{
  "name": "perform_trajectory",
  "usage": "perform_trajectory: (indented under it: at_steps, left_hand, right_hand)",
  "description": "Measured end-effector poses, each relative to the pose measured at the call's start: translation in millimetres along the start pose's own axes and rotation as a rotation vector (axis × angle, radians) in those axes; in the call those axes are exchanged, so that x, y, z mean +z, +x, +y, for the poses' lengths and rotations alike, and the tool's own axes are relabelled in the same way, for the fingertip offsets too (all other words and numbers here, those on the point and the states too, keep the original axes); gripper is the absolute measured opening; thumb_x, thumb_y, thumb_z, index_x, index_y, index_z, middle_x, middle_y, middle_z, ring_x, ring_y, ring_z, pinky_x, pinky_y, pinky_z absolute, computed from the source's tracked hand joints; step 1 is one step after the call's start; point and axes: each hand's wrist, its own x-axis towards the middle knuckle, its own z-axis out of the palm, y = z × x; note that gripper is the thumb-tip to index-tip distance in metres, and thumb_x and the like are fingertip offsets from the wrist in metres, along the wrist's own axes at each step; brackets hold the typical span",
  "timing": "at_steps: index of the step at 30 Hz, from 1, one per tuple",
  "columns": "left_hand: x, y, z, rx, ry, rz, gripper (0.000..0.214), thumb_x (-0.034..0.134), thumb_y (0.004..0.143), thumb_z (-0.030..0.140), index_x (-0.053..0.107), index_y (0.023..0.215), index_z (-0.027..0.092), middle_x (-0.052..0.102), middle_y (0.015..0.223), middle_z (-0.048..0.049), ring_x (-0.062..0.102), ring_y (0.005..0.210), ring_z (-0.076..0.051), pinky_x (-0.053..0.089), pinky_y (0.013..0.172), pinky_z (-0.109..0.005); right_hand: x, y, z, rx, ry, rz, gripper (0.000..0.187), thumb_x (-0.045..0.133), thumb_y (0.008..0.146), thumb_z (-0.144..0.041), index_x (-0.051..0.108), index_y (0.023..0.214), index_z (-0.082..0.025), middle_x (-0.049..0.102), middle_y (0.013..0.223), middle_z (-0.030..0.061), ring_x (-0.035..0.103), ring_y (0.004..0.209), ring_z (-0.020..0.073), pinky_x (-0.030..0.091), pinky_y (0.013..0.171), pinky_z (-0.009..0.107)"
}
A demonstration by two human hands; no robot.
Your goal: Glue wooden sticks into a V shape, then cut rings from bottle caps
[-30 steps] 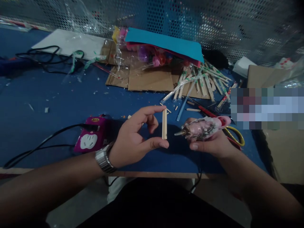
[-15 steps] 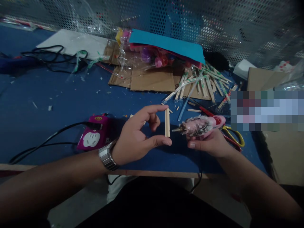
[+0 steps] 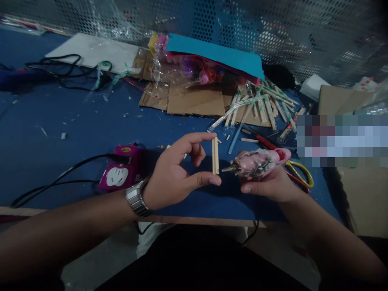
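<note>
My left hand [image 3: 176, 173] pinches two short wooden sticks [image 3: 215, 155], side by side and upright, between forefinger on top and thumb below. My right hand [image 3: 269, 184] is wrapped round a pink glue gun [image 3: 257, 163] smeared with old glue. Its metal nozzle points left, a finger's width from the lower half of the sticks. Both hands hover above the blue table top [image 3: 75, 129] near its front edge.
A magenta power strip [image 3: 119, 173] with black cables lies left of my left wrist. Yellow-handled scissors [image 3: 298, 171] lie behind my right hand. Further back are cardboard pieces [image 3: 194, 101], a pile of wrapped sticks [image 3: 263, 105], a teal sheet [image 3: 218, 54], a white board [image 3: 93, 50] and a cardboard box [image 3: 345, 101].
The sticks and my left hand shifted slightly right toward the glue gun. The nozzle now sits closer to the sticks. The grips are the same.
</note>
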Motion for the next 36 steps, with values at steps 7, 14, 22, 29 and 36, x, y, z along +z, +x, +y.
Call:
perform_trajectory:
  at_steps: [7, 14, 22, 29, 36]
  left_hand:
    - [-0.2, -0.2, -0.3, 0.012, 0.0, -0.004, 0.072, 0.093, 0.08, 0.05, 0.063, 0.142, 0.026, 0.054, 0.084, 0.0018, 0.055, 0.075, -0.014, 0.053, 0.076, -0.032]
    - [0.8, -0.1, 0.0, 0.005, -0.012, 0.002, 0.071, 0.093, 0.08, 0.046, 0.063, 0.142, 0.025, 0.053, 0.084, 0.002, 0.054, 0.075, -0.014, 0.052, 0.075, -0.032]
    - [0.4, -0.8, -3.2, 0.038, -0.001, 0.007, 0.073, 0.094, 0.081, 0.045, 0.062, 0.142, 0.022, 0.053, 0.085, 0.0027, 0.055, 0.075, -0.012, 0.052, 0.076, -0.028]
    - [0.4, -0.3, -2.3, 0.044, -0.013, 0.002, 0.072, 0.094, 0.081, 0.041, 0.063, 0.143, 0.022, 0.053, 0.085, 0.0029, 0.055, 0.075, -0.012, 0.051, 0.075, -0.027]
    - [0.6, -0.1, -2.7, 0.046, -0.023, -0.004, 0.073, 0.095, 0.08, 0.04, 0.063, 0.142, 0.019, 0.052, 0.084, 0.0032, 0.055, 0.075, -0.011, 0.051, 0.074, -0.026]
  right_hand:
    - [-1.2, -2.6, 2.9, 0.061, -0.036, 0.018, 0.025, 0.094, 0.076, -0.031, 0.07, 0.078, -0.023, 0.064, 0.072, -0.0007, 0.059, 0.067, 0.0165, 0.055, 0.061, 0.03]
    - [-1.1, -2.7, 2.9, 0.032, -0.013, 0.002, 0.019, 0.092, 0.08, -0.029, 0.077, 0.091, -0.024, 0.069, 0.077, -0.0001, 0.063, 0.071, 0.0168, 0.058, 0.067, 0.03]
    - [-1.5, -0.8, 3.0, -0.039, 0.004, -0.023, 0.028, 0.09, 0.08, -0.015, 0.082, 0.104, -0.026, 0.079, 0.097, 0.0005, 0.073, 0.085, 0.0152, 0.063, 0.079, 0.024]
    - [-2.5, -1.6, 3.4, -0.028, -0.012, -0.038, 0.029, 0.09, 0.081, -0.018, 0.083, 0.108, -0.025, 0.083, 0.114, 0.0042, 0.079, 0.102, 0.0212, 0.067, 0.094, 0.032]
    - [-3.4, -1.6, 5.9, -0.045, -0.009, -0.049, 0.035, 0.087, 0.083, -0.014, 0.082, 0.115, -0.028, 0.083, 0.117, 0.0016, 0.078, 0.104, 0.0184, 0.065, 0.094, 0.028]
